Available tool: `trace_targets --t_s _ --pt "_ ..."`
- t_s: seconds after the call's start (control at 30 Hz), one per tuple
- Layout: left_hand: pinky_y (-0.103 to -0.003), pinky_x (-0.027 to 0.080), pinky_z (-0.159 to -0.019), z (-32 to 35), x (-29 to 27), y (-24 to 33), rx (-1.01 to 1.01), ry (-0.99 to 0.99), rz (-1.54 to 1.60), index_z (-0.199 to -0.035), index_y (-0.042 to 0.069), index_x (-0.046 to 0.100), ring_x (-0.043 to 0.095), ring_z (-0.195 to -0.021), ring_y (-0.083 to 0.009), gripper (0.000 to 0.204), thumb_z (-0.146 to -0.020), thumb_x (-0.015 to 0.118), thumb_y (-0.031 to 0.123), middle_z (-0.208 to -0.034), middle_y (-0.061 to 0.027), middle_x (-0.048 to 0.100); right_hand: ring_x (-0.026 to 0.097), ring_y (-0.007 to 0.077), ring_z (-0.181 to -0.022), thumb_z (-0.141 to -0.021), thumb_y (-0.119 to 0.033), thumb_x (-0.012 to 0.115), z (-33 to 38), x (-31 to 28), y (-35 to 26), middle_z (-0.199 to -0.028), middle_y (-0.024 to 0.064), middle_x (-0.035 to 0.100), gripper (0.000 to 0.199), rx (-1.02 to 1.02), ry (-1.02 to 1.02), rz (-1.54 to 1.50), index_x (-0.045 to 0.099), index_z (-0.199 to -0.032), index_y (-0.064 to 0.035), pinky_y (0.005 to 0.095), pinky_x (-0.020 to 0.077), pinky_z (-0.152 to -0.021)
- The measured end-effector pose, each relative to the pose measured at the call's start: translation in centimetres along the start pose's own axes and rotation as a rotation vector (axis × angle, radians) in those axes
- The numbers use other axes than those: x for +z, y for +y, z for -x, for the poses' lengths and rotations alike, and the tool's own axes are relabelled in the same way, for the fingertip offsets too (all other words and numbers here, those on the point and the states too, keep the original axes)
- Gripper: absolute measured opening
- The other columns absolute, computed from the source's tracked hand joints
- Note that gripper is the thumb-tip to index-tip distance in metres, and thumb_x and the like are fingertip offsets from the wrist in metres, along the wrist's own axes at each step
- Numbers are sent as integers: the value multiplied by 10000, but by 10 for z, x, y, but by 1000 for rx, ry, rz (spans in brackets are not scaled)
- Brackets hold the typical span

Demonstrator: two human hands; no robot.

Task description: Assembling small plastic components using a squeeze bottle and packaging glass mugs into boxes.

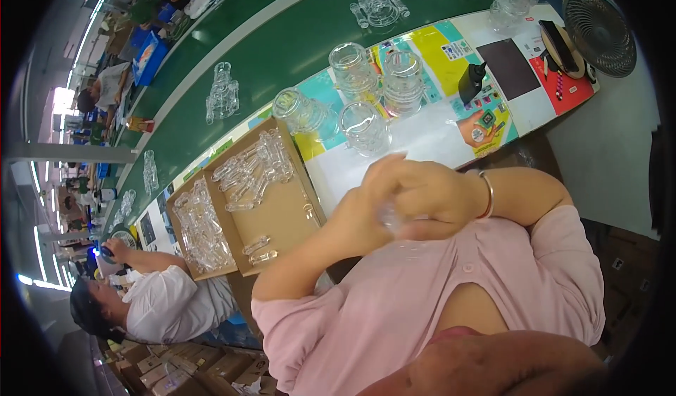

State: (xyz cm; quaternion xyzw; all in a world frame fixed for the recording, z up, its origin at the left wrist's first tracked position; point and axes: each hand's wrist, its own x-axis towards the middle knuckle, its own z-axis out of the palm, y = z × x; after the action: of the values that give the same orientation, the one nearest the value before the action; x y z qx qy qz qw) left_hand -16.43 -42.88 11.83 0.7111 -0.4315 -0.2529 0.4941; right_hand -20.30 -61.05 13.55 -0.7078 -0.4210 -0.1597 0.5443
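Observation:
My left hand and my right hand are pressed together in front of my chest. Between them is a small clear piece, mostly covered by the fingers and too blurred to name. Just beyond my hands, several clear jar-like vessels stand on the work surface, among them a near one, one lying tilted and a taller one. To the left, a cardboard tray holds slim clear tube-like parts; a second tray beside it holds more clear parts.
A green conveyor belt runs along the far side, with a clear assembly and another on it. A black bottle, a dark pouch and a black fan stand right. A co-worker sits left.

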Motion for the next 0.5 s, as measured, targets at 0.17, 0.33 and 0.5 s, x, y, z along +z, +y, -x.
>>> trace_targets --t_s 0.17,0.33,0.5 --pt "-378 453 -813 119 21 -62 -520 -405 -214 -1165 58 512 588 -923 -319 487 -722 624 224 -1043 -213 592 510 321 -965 -744 -338 672 -3 -16 19 -1132 194 451 477 216 97 579 510 -1078 -39 386 430 -831" --pt "-401 469 -726 272 46 -151 -1328 -1025 -155 -1042 -34 583 605 -759 -272 482 -723 613 326 -925 -188 625 561 306 -763 -691 -434 677 -24 -1 50 -952 140 505 598 437 -99 917 493 -1112 -52 392 457 -663" --pt "-391 467 -716 415 -11 -210 -1579 440 -143 -1067 -60 536 604 -790 -316 540 -723 623 347 -958 -228 602 574 292 -763 -724 -354 667 -39 -4 62 -930 139 509 470 488 -237 913 506 -1068 -77 399 472 -632"
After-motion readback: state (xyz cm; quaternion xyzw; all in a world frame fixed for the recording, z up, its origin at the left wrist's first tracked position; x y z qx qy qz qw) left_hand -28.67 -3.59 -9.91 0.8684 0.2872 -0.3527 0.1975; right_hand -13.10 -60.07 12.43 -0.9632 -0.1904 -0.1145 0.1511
